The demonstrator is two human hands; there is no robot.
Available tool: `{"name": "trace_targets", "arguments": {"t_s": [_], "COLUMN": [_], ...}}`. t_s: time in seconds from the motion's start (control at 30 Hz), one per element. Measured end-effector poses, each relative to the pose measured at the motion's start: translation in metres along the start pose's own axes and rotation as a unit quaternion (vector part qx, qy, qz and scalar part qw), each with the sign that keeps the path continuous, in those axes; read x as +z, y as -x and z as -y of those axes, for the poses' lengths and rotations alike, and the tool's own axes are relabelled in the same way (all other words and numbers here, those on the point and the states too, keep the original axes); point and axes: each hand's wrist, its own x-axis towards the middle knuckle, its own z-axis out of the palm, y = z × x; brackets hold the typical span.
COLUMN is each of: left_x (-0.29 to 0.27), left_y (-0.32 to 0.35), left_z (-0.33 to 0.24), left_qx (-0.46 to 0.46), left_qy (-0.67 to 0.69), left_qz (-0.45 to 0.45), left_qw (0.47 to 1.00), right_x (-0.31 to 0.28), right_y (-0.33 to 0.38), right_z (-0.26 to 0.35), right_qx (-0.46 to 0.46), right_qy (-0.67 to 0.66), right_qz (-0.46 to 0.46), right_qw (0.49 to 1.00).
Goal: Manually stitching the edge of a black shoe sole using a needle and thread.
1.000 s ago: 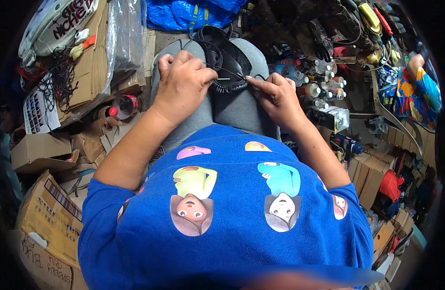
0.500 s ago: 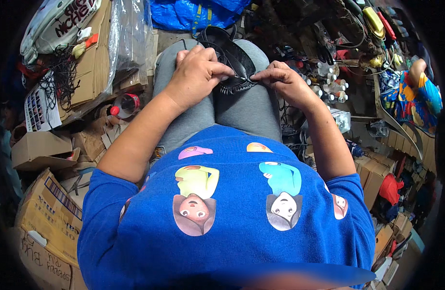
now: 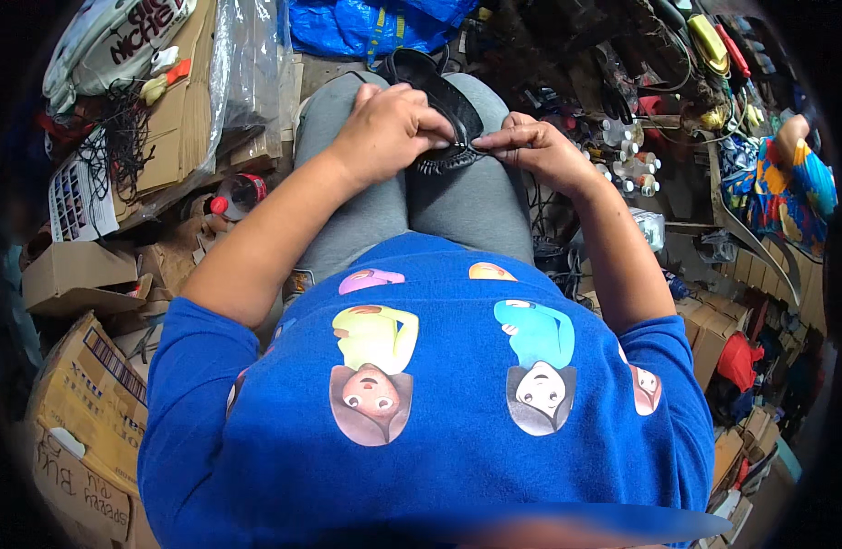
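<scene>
A black shoe [image 3: 450,102] lies on my lap, its near edge lined with a row of short, thread-like loops or bristles. Over its near left side is my left hand [image 3: 386,126], thumb and forefinger pinched together at the shoe's inner edge. Facing it from the right, my right hand [image 3: 540,154] pinches at the same edge, its fingertips close to the left ones. A small bright sliver shows between the two pinches, too small to name. Grey trousers [image 3: 343,215] support the shoe from below.
Flattened cardboard [image 3: 174,110] and clear plastic sheeting [image 3: 254,64] stand at the left, near a red-capped bottle [image 3: 241,196]. A blue bag [image 3: 370,27] lies ahead. Several small bottles [image 3: 633,166] stand at the right, and another person's arm [image 3: 790,137] shows beyond.
My left hand has moved right and slightly down, bringing its fingertips nearer the right ones. The bright sliver between them shows less. My right hand has barely moved.
</scene>
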Motion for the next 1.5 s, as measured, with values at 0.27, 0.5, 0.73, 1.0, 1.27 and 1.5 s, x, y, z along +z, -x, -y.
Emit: {"name": "trace_targets", "arguments": {"t_s": [0.27,0.5,0.73,1.0,1.27,1.5], "left_x": [-0.009,0.0,-0.001,-0.024,-0.015,-0.007], "left_y": [0.017,0.006,-0.012,0.0,-0.003,-0.008], "left_z": [-0.013,-0.024,-0.024,-0.027,-0.025,-0.023], "left_qx": [-0.021,-0.177,-0.191,-0.004,-0.092,0.0], "left_qy": [-0.003,0.022,0.109,-0.116,0.057,0.026], "left_qz": [-0.011,0.041,0.143,0.056,0.125,0.118], "left_qw": [1.0,0.983,0.965,0.992,0.986,0.993], "right_x": [0.015,0.021,0.015,0.003,0.023,0.016], "right_y": [0.013,0.006,-0.006,0.007,0.046,0.071], "right_z": [0.016,0.016,0.024,0.012,0.002,0.027], "right_qx": [0.066,0.078,0.092,0.066,0.092,0.116], "right_qy": [-0.099,-0.176,-0.102,-0.083,-0.167,-0.191], "right_qz": [-0.05,-0.069,-0.041,-0.104,-0.171,-0.139], "right_qw": [0.992,0.979,0.99,0.989,0.967,0.965]}}
